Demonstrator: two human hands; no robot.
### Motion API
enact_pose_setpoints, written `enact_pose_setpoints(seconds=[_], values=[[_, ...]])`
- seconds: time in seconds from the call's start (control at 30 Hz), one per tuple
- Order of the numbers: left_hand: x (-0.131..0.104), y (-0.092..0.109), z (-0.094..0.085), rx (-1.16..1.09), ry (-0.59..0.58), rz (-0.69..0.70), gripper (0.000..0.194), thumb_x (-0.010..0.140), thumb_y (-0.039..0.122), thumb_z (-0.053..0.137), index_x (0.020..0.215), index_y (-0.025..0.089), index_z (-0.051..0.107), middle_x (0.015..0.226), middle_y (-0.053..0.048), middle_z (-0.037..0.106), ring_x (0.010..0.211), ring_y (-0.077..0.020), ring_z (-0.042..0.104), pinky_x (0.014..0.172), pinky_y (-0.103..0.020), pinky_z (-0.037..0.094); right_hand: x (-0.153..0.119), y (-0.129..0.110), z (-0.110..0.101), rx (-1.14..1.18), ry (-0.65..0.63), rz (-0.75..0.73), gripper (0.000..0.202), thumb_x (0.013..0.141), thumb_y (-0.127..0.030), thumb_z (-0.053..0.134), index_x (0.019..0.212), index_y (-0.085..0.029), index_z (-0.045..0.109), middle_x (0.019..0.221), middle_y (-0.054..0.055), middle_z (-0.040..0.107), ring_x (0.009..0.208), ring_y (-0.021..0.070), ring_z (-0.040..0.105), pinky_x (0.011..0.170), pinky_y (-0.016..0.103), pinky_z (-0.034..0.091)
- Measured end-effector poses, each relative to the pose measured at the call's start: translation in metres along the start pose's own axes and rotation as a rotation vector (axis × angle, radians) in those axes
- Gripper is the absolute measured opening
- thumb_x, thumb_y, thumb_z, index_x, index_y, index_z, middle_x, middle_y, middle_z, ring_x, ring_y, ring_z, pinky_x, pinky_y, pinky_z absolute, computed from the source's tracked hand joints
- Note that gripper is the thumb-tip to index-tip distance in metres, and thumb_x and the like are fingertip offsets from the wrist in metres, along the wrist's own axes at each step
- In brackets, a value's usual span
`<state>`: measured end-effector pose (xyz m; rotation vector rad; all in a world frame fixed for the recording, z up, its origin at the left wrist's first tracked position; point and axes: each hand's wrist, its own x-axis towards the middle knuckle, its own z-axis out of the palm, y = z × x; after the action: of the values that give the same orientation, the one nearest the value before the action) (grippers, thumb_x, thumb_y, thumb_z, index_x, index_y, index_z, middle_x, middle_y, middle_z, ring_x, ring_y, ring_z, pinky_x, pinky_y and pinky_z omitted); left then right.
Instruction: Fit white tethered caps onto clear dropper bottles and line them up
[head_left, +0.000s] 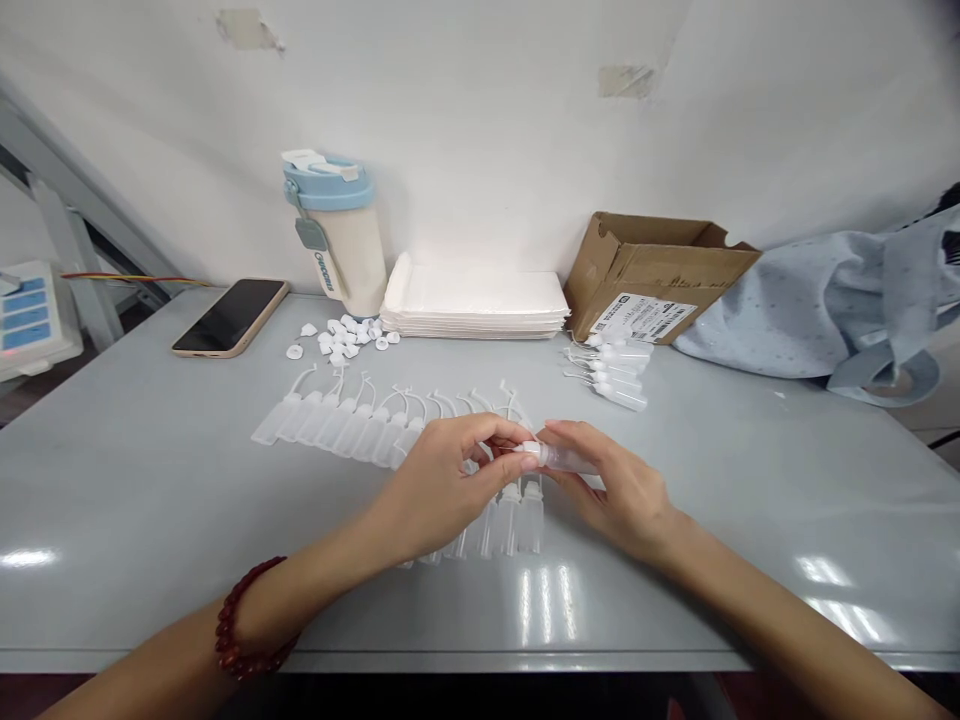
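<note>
Between both hands, above the middle of the grey table, a small clear plastic bottle point(568, 459) lies on its side with its white cap end to the left. My right hand point(626, 485) wraps its fingers around the bottle's body. At the cap end, my left hand point(457, 475) pinches the white cap point(532, 450) between thumb and fingertips. Beneath and beside my left hand, a row of similar clear bottles point(360, 430) with thin bent tubes lies side by side. Part of that row is hidden by the left hand. Several more bottles point(531, 525) show below the fingers.
Loose white caps point(341, 340) lie near a cream tumbler point(356, 240) and a phone point(231, 317). A stack of white sheets or pouches point(476, 300) sits by the wall. Right of it stand a cardboard box point(652, 275), a small bottle pile point(619, 370) and a pale blue bag point(810, 300).
</note>
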<state>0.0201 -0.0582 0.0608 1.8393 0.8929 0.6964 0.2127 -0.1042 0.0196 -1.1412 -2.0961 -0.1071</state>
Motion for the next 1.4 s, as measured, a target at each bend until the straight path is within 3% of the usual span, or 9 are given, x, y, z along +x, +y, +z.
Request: enact_pose_setpoints(seconds=[0.17, 0.33, 0.57, 0.67, 0.83, 0.93, 1.03, 1.17, 1.4], values=[[0.0, -0.001, 0.002, -0.002, -0.021, 0.026, 0.006, 0.082, 0.024, 0.061, 0.081, 0.022, 0.067, 0.075, 0.002, 0.068, 0.068, -0.0121, 0.061, 0.063, -0.023, 0.05, 0.003, 0.003, -0.002, 0.021, -0.094, -0.063, 0.053, 0.091, -0.008, 0.045, 0.139, -0.021, 0.027, 0.095, 0.009, 0.064, 0.081, 0.0196, 0.063, 0.064, 0.033, 0.056], [0.0, -0.003, 0.002, 0.009, -0.03, 0.043, 0.006, 0.082, 0.024, 0.061, 0.082, 0.021, 0.066, 0.072, 0.001, 0.065, 0.066, -0.0126, 0.057, 0.064, -0.026, 0.049, 0.013, -0.004, -0.01, -0.236, -0.077, -0.271, 0.061, 0.087, 0.002, 0.04, 0.143, -0.014, 0.022, 0.084, 0.01, 0.064, 0.067, 0.0219, 0.055, 0.056, 0.037, 0.051], [0.0, -0.001, -0.008, -0.231, -0.21, -0.159, 0.018, 0.081, 0.034, 0.063, 0.079, 0.018, 0.07, 0.071, -0.002, 0.065, 0.063, -0.0127, 0.058, 0.057, -0.024, 0.049, 0.02, -0.014, -0.015, -0.322, -0.05, -0.385, 0.044, 0.088, -0.001, 0.045, 0.131, -0.008, 0.04, 0.07, 0.007, 0.061, 0.066, 0.0216, 0.055, 0.057, 0.035, 0.051], [0.001, 0.0, -0.007, -0.209, -0.213, -0.179, 0.019, 0.081, 0.034, 0.063, 0.078, 0.016, 0.07, 0.069, -0.001, 0.064, 0.061, -0.0116, 0.056, 0.056, -0.022, 0.047, 0.019, -0.014, -0.013, -0.367, -0.038, -0.369, 0.034, 0.089, 0.0, 0.041, 0.123, -0.004, 0.044, 0.064, 0.005, 0.06, 0.059, 0.0186, 0.054, 0.051, 0.031, 0.049], [0.001, -0.001, -0.002, 0.095, -0.098, 0.15, 0.013, 0.081, 0.015, 0.061, 0.069, 0.014, 0.065, 0.064, 0.001, 0.06, 0.061, -0.0097, 0.052, 0.059, -0.021, 0.043, 0.01, -0.013, -0.004, -0.383, -0.085, -0.296, 0.025, 0.092, -0.007, 0.043, 0.116, -0.003, 0.045, 0.063, 0.004, 0.062, 0.051, 0.0156, 0.056, 0.044, 0.027, 0.044], [0.0, -0.007, 0.0, 0.233, -0.041, 0.401, 0.011, 0.083, 0.011, 0.058, 0.077, 0.013, 0.068, 0.067, -0.001, 0.063, 0.061, -0.0101, 0.052, 0.059, -0.022, 0.042, 0.006, -0.014, -0.002, -0.207, -0.09, -0.162, 0.029, 0.093, -0.017, 0.045, 0.12, -0.006, 0.041, 0.067, 0.004, 0.063, 0.051, 0.0148, 0.057, 0.045, 0.025, 0.046], [-0.002, -0.011, 0.002, 0.247, 0.002, 0.486, 0.013, 0.085, 0.011, 0.057, 0.09, 0.011, 0.069, 0.074, -0.004, 0.066, 0.066, -0.0113, 0.056, 0.061, -0.022, 0.045, 0.006, -0.016, -0.007, 0.031, -0.187, 0.019, 0.037, 0.091, -0.022, 0.046, 0.124, -0.01, 0.035, 0.068, 0.002, 0.063, 0.048, 0.0136, 0.055, 0.044, 0.025, 0.045], [-0.003, -0.004, 0.002, 0.097, 0.017, 0.333, 0.01, 0.082, 0.013, 0.063, 0.087, 0.011, 0.071, 0.074, -0.003, 0.066, 0.064, -0.0094, 0.057, 0.062, -0.02, 0.047, 0.012, -0.017, -0.015, 0.221, -0.258, 0.087, 0.036, 0.089, -0.022, 0.042, 0.123, -0.013, 0.033, 0.071, 0.002, 0.061, 0.048, 0.0134, 0.053, 0.046, 0.025, 0.045], [-0.002, 0.008, 0.001, -0.143, -0.073, 0.061, 0.011, 0.083, 0.024, 0.063, 0.082, 0.016, 0.07, 0.08, -0.001, 0.067, 0.072, -0.0109, 0.059, 0.064, -0.019, 0.049, 0.012, -0.017, -0.016, 0.151, -0.108, 0.014, 0.023, 0.092, -0.014, 0.035, 0.114, -0.017, 0.042, 0.077, 0.004, 0.064, 0.058, 0.0133, 0.06, 0.051, 0.023, 0.048]])
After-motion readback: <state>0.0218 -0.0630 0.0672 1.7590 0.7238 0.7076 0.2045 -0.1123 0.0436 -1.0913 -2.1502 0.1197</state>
